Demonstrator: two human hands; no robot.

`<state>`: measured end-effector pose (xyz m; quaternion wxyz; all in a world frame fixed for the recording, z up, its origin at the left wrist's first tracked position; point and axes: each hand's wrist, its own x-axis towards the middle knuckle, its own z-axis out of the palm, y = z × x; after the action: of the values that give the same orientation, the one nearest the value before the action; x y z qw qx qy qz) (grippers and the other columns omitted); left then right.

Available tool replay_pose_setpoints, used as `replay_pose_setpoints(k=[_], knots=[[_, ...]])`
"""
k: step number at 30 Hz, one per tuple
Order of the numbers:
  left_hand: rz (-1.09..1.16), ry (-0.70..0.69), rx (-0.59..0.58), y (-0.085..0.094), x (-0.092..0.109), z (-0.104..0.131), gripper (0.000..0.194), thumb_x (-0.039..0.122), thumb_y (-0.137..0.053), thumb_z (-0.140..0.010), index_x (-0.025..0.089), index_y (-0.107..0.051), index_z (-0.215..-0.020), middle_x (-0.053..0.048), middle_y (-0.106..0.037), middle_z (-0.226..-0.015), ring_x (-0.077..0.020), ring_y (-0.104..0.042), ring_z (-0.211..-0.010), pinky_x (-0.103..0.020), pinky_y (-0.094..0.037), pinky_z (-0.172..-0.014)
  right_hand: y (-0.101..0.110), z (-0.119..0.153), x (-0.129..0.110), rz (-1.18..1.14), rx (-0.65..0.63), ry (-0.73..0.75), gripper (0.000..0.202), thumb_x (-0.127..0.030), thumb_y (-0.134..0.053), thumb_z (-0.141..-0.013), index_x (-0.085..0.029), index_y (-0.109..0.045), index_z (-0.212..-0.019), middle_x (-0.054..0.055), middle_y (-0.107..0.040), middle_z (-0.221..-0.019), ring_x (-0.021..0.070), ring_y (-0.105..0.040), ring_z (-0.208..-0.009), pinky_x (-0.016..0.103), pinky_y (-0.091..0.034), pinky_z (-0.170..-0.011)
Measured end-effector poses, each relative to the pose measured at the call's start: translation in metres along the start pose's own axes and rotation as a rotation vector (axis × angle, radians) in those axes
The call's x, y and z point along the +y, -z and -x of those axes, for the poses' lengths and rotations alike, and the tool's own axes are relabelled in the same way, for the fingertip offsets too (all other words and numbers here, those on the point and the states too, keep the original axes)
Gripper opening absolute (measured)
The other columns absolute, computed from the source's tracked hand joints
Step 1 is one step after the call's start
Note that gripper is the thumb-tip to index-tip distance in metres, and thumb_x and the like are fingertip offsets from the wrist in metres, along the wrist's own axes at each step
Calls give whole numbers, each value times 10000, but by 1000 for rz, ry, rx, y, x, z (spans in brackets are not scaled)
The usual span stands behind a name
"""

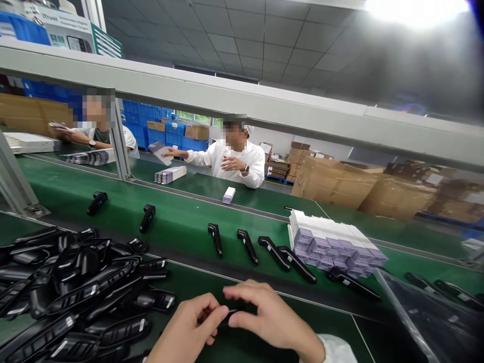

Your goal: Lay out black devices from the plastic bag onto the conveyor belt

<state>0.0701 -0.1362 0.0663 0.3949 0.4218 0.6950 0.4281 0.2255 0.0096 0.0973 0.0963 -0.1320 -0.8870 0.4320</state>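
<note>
Item in hand: one small black plastic handheld device (231, 316), mostly hidden, pinched between the two hands at the near edge of the green-topped table (189, 222). The left hand (189, 327) has its fingers curled against the piece from the left; the right hand (264, 315) closes thumb and forefinger over it from the right. Both hands are narrow, together on the same piece. What exactly the fingers do to it cannot be told.

Stock at left: a loose heap of black handheld devices with silver labels (75, 292), lying on the table just beside the left hand. Judged unprocessed, and large, so much appears left.

Stock on the belt: a row of black pistol-shaped devices (260, 252) laid singly, spaced apart, on the green conveyor strip beyond the hands; two more (121, 209) lie further left. Judged to be pieces already passed on.

Beside the row: a block of white and lilac cartons (333, 242), stacked tightly, at the right end.

At right foreground: clear plastic bags (427, 312) over more dark devices, blurred.

Far side: two co-workers in white shirts (234, 156) (98, 133) handling small white boxes (170, 174).
</note>
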Motion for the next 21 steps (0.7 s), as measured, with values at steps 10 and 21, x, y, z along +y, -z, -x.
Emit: replay_pose_setpoints(k=[10, 21], knots=[[-894, -82, -41, 58, -40, 16, 444, 398, -509, -911, 478, -548, -1346, 35, -534, -1453, -311, -449, -1397, -534, -427, -1160, 23, -44, 102, 244, 509, -349, 248, -222, -517, -928, -174, -671, -1117, 91, -694, -1149, 223, -654, -1053, 330, -488, -946], [-565, 26, -73, 48, -45, 8, 487, 601, -317, -982, 556, -317, -1467, 38, -426, -1515, -246, -550, -1288, -338, -535, -1005, 30, -63, 148, 496, 544, -517, 319, -190, -460, -959, -80, -602, -1222, 199, -697, -1109, 287, -663, -1042, 353, -494, -887]])
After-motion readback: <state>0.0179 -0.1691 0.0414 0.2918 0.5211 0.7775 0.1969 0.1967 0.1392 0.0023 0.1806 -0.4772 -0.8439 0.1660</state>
